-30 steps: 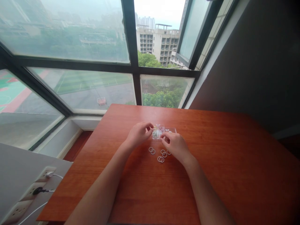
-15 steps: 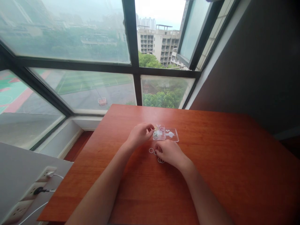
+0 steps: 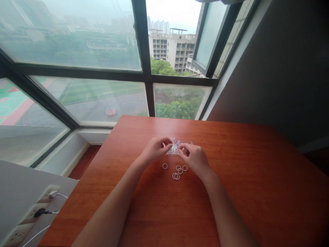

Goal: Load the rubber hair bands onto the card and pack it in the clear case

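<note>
One small clear plastic box point(image 3: 177, 146) lies flat on the wooden table point(image 3: 257, 178), a little beyond the table's middle toward the window point(image 3: 102, 99). Inside it: a cluster of small rings, some reddish, some pale; too small to count or to tell compartments apart.

Left hand point(image 3: 155, 150) curled at the box's left end, thumb and forefinger pinched together over it; whether they hold a ring cannot be told. Right hand point(image 3: 195, 158) curled at the box's right end, fingertips pinched close at the rim; what lies between them, if anything, cannot be told. Both hands touch or nearly touch the box.

Loose white rings point(image 3: 178, 171) lie on the bare wood just on the near side of the box, between the two wrists: one ring alone point(image 3: 165, 166) to the left, the others grouped close, some touching.

Wide open tabletop to the right and on the near side. Table's far edge runs under the window sill; left edge slants down toward a white ledge with a power strip point(image 3: 28, 219) and a white cable point(image 3: 48, 228). Dark wall point(image 3: 282, 68) on the right.
</note>
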`<state>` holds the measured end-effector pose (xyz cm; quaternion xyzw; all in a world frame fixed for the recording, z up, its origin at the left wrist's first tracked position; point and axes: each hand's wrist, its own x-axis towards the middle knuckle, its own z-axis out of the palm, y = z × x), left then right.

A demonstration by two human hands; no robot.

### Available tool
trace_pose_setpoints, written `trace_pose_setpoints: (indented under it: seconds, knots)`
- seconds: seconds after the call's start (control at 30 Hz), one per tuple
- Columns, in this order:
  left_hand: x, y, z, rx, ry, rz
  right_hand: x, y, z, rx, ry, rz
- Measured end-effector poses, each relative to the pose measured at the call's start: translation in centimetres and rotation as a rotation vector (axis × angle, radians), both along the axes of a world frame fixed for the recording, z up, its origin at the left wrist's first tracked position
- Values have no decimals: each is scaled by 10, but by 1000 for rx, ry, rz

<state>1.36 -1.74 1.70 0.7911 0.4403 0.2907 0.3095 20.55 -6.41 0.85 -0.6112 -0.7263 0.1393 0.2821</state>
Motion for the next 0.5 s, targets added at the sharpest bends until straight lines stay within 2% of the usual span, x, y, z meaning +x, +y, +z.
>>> trace_pose_setpoints:
  seconds: [0.17, 0.33, 0.5]
  knots:
    - [14, -9, 4, -77, -69, -105, -1, -1, 0, 74, 22, -32]
    - [16, -8, -1, -34, -69, -81, -2, -1, 0, 119, 43, -41]
    - [3, 0, -4, 55, 38, -22, 6, 1, 1, 126, 62, -82]
